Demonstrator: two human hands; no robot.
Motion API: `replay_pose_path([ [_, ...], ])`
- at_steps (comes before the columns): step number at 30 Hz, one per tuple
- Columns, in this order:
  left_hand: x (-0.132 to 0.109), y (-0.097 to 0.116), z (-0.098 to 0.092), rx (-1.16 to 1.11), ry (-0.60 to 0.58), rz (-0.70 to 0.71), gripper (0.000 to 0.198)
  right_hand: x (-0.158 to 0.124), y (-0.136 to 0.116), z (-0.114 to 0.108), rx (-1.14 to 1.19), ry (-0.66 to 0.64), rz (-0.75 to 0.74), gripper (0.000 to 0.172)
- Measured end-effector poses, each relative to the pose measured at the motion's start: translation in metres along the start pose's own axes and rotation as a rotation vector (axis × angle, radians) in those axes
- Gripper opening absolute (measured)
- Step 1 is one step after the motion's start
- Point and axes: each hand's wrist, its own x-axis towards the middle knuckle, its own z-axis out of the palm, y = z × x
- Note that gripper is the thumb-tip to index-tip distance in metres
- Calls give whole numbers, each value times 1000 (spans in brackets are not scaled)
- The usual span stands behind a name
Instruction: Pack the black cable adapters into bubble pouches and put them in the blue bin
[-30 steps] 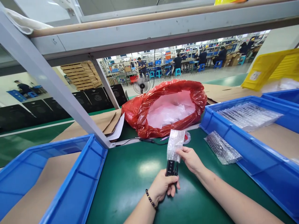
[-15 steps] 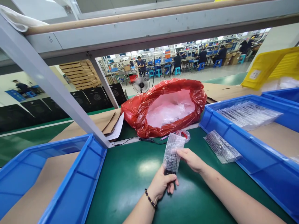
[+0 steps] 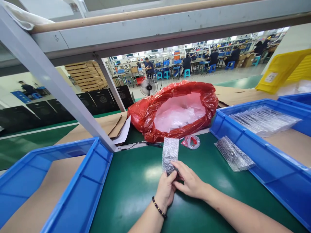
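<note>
A clear bubble-wrap bag (image 3: 170, 150) stands tilted up over the green tabletop, with a dark item inside its lower part. My left hand (image 3: 166, 190), a beaded bracelet on its wrist, is closed round the bag's lower end. Over the bag's lower right side lies my right hand (image 3: 190, 180), fingers curled against the plastic and touching the left thumb. What the dark item is, I cannot make out. Just beyond the bag, a clear plastic roll with red inside (image 3: 191, 141) rests on the table.
An open red plastic bag (image 3: 148, 121) holding clear wrap stands at the back. Blue bins flank me: the left bin (image 3: 80, 191) has cardboard inside, the right bin (image 3: 262, 158) rows of bubble-wrapped pieces. More wrapped pieces (image 3: 233, 153) lie beside it. A metal post (image 3: 63, 87) slants at left.
The bubble-wrap bag has shifted left and turned more upright. My right hand has slid from its upper right edge down to its lower part, beside my left hand.
</note>
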Motion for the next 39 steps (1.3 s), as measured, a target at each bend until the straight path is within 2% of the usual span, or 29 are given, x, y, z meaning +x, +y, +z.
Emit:
replay_pose_path([
  [3,3,9,-4,-37,-55,-10,39,3,6,-7,-28,38,-59,56],
  [6,11,21,-12,-84,10,70,33,5,9,-14,34,8,-88,55],
  [11,18,24,-17,-176,79,133,24,7,6,-13,278,-103,31,49],
  [14,14,16,-12,-235,38,121,20,8,7,-8,297,-48,96,43],
  [17,8,6,-5,-267,3,82,23,8,10,-4,185,22,188,44],
  [20,3,-2,2,-245,40,62,24,6,13,1,76,110,269,46],
  [23,0,-5,5,-172,58,29,27,5,12,0,24,144,272,47],
  [26,0,-3,4,-116,45,35,33,9,8,-10,148,-41,251,55],
  [28,0,-3,2,-78,30,66,32,13,6,-19,376,-221,252,72],
  [30,0,-3,1,-25,22,87,30,16,5,-25,638,-289,284,79],
  [32,0,-5,1,31,23,83,30,18,4,-28,823,-253,347,66],
  [35,-1,-8,2,75,-3,41,34,19,3,-28,933,-203,439,40],
  [39,0,-9,2,92,-36,26,39,18,2,-26,983,-196,460,26],
])
